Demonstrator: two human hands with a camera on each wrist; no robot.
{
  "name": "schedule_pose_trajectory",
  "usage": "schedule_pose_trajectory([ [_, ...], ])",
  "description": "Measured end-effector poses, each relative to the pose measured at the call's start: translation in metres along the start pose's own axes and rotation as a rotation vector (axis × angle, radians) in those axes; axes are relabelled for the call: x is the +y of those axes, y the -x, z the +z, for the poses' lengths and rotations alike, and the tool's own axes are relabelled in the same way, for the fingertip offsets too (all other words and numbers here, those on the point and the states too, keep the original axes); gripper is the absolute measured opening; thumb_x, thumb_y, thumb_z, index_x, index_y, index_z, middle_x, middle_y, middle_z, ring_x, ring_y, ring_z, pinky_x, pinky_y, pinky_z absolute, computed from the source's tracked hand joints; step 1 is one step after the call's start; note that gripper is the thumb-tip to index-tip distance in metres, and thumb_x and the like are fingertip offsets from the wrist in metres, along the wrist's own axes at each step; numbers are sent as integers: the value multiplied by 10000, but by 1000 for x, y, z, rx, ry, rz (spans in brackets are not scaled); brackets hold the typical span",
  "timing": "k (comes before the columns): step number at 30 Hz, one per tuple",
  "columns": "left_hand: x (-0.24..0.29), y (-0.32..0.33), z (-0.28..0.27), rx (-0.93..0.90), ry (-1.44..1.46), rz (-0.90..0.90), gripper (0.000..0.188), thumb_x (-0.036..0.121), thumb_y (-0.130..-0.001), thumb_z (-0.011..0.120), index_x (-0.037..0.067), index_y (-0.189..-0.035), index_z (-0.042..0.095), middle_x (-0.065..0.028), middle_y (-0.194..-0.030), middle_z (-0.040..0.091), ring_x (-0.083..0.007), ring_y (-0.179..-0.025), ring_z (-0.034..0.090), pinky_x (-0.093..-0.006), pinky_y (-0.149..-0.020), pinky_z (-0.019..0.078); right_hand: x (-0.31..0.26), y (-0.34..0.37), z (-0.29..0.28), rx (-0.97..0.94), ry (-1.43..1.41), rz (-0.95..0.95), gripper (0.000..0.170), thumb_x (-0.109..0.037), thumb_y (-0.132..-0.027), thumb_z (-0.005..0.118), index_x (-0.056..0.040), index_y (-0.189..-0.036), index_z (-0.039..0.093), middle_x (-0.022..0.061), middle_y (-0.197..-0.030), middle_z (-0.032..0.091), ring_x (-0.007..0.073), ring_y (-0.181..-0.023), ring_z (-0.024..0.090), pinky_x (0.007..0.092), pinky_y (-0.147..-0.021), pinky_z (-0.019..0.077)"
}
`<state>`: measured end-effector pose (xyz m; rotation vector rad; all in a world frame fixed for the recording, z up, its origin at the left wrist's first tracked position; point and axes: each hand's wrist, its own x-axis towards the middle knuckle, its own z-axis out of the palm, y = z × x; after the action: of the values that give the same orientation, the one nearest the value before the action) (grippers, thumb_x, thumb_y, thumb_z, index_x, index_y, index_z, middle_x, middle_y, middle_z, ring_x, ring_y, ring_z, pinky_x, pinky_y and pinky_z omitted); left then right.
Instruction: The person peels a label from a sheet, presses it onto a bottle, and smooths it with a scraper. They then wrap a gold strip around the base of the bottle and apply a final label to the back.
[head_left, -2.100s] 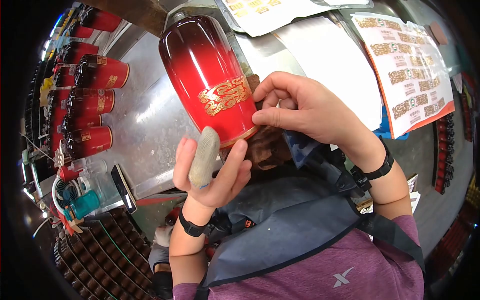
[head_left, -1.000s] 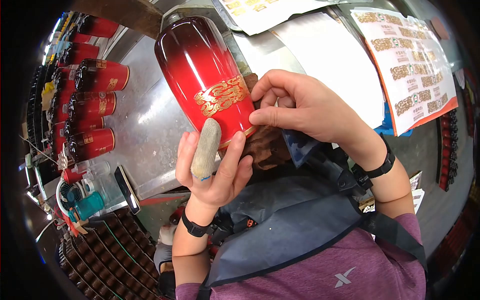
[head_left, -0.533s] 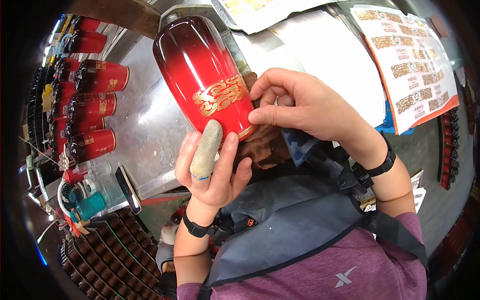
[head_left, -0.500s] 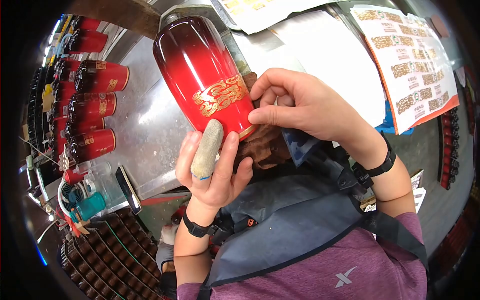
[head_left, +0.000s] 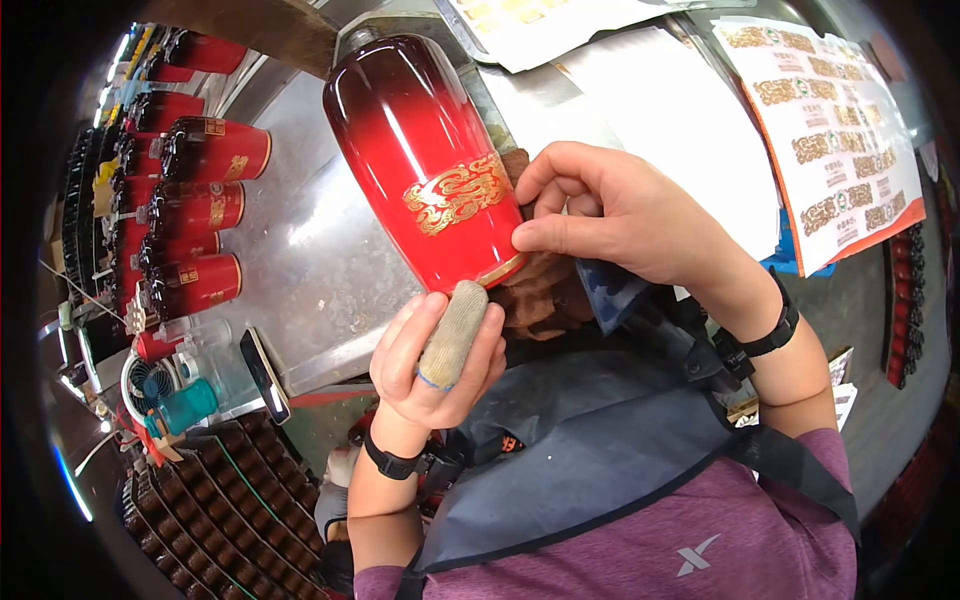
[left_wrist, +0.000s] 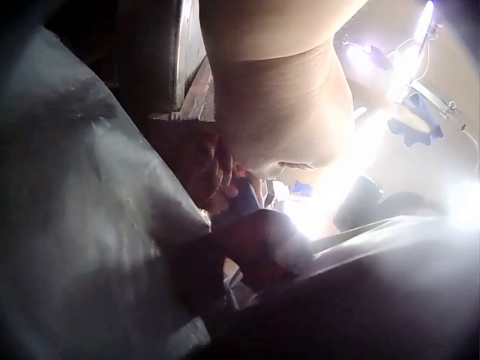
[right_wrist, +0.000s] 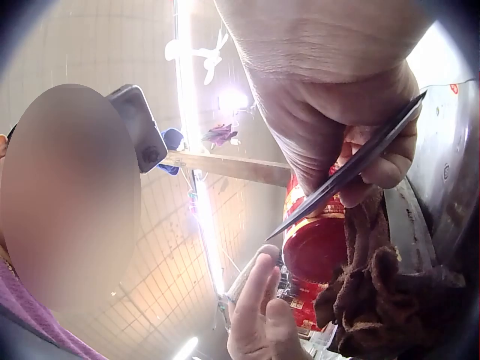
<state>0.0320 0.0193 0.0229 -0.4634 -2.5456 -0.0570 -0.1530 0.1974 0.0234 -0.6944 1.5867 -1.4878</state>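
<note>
Red bottle (head_left: pixel 420 130): lies tilted, its lower end between the two grips; the dark neck end points away from them.
Left grip (head_left: pixel 445 390): fingers fairly straight and close together, tips at the bottle's base edge; one wears a knitted finger sleeve (head_left: pixel 455 340).
Right grip (head_left: pixel 605 220): fingers curled, thumb and index at the bottle's lower side; whether they pinch anything, I cannot tell.
Gold band (head_left: pixel 458 197): around the lower bottle, just beside the right grip's index finger and ahead of the left grip.
Brown cloth (head_left: pixel 540 300): by the base, just below the right grip's thumb.
Dark pointed strip (right_wrist: pixel 345 172): crosses before the right grip in its wrist view; held or merely near, unclear.
Working the base edge: probably best with the right grip steadying and the sleeved finger pressing lightly and evenly.
Protecting the gold: dragging fingertips across it could mark it; the glossy curve may slip.
</note>
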Motion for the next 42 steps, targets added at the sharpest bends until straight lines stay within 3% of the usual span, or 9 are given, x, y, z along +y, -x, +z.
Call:
schedule_pose_trajectory([
  [8,3,-20,9,-8,-131,73,326,183,-822,728,88,-1134,734,-159,-1262,555,-323,-1242,480,-439,-971,501,3,-1,1,-4,-50,-12,220,-97,-914,721,11,-1047,583,-10,-834,631,22,-752,562,178,-678,458],
  [10,7,-17,6,46,-146,-74,311,244,-784,764,186,-1089,763,-40,-1235,585,-249,-1230,480,-399,-938,525,3,0,0,-1,-36,-13,224,-99,-912,724,11,-1046,582,-12,-830,628,21,-752,561,177,-676,456],
  [13,9,4,-4,94,-42,-158,317,254,-755,792,175,-1061,765,-68,-1225,575,-262,-1209,498,-397,-909,536,4,0,1,-4,-41,-1,227,-103,-911,727,10,-1044,582,-16,-824,624,19,-752,558,176,-672,453],
  [15,10,5,-4,107,-15,-162,302,235,-739,795,163,-1031,767,-82,-1188,583,-269,-1176,524,-394,-893,557,7,-1,1,56,-50,-65,281,-196,-854,785,17,-957,633,53,-791,687,95,-720,612,245,-638,489],
  [17,8,-2,-3,16,-40,-24,292,213,-737,781,160,-1024,768,-72,-1146,603,-259,-1144,545,-381,-889,575,9,-2,1,48,-65,-64,283,-197,-854,786,17,-959,633,50,-788,684,93,-718,610,244,-638,488],
  [25,9,-21,9,24,-148,-10,275,208,-778,738,187,-1050,769,-8,-1175,624,-254,-1159,534,-372,-907,559,5,-1,1,-6,-65,-2,213,-97,-909,724,10,-1032,585,-7,-815,637,23,-761,578,185,-681,467],
  [27,9,-21,12,18,-147,-24,305,225,-772,754,181,-1073,764,-29,-1179,620,-252,-1181,515,-378,-927,536,11,-3,2,41,-144,-60,288,-200,-853,786,15,-967,632,48,-782,680,91,-709,607,242,-635,486],
  [34,11,-2,-1,-40,-149,-34,421,228,-781,770,79,-1170,710,-229,-1309,556,-374,-1254,456,-443,-991,478,11,-2,0,27,-90,-46,281,-211,-854,774,11,-957,637,49,-768,676,97,-691,604,249,-619,476],
  [42,12,-6,11,-7,-110,-100,386,244,-795,775,121,-1157,724,-180,-1306,534,-332,-1241,447,-430,-963,500,17,-3,1,43,-100,-86,292,-231,-856,767,12,-954,638,51,-753,673,104,-682,603,256,-615,472],
])
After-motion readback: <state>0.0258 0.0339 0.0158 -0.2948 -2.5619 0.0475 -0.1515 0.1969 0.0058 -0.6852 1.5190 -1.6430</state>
